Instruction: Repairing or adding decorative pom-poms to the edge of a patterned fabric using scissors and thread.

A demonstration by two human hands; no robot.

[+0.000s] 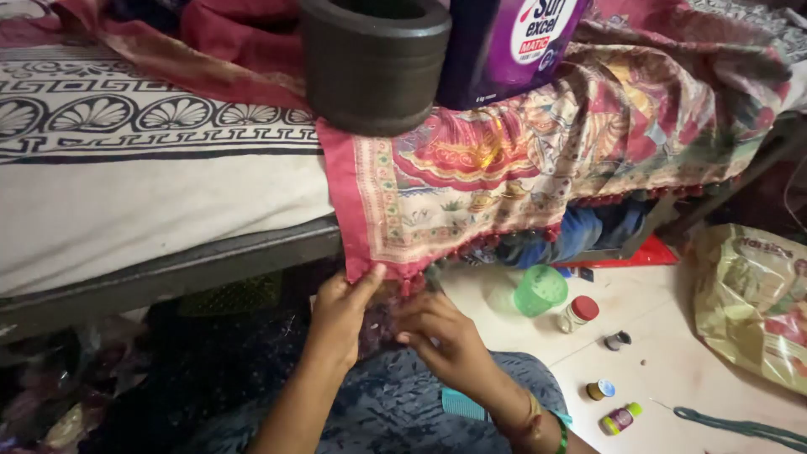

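Left hand (pixel 340 307) pinches the sari's tasselled hem (pixel 395 273); right hand (pixel 441 340) grip pressed onto tassels. Hard tug could drag cloth, toppling grey weight (pixel 374 63) & detergent bag (pixel 504 46).

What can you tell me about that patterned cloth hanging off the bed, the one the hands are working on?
The patterned cloth looks like thin woven fabric, cream in the middle with red and gold figures and a pink-red border. Small dark red tassels trim its lower edge. It drapes over the bed edge, pinned on top by a dark round weight and a purple package. The left hand and right hand pinch its hanging corner at the tassels.
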